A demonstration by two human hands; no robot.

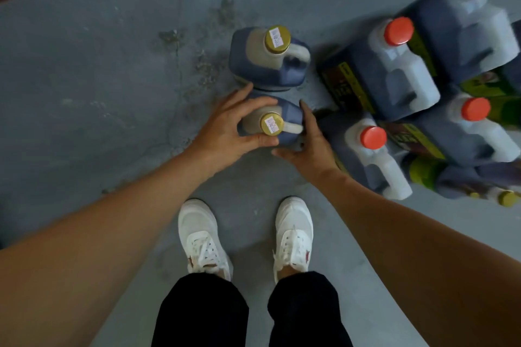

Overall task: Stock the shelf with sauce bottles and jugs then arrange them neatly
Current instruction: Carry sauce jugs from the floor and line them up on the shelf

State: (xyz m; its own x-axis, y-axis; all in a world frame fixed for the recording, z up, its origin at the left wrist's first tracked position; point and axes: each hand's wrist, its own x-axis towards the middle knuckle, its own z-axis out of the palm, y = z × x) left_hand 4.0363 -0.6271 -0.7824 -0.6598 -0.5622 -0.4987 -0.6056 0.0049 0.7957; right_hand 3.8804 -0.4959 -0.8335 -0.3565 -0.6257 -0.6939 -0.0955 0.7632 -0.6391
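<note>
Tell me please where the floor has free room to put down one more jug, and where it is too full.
Free: bare floor left of the two yellow-capped jugs, and between them and the shoes. Crowded: the red-capped jugs on the right stand packed together.

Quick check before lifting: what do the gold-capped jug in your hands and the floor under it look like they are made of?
Gold-capped jug: likely translucent plastic, since dark liquid shows through and the moulded handle looks milky; cap looks like glossy plastic, possibly metal. Floor: matt grey painted concrete, seemingly, with cracks and worn patches.
</note>
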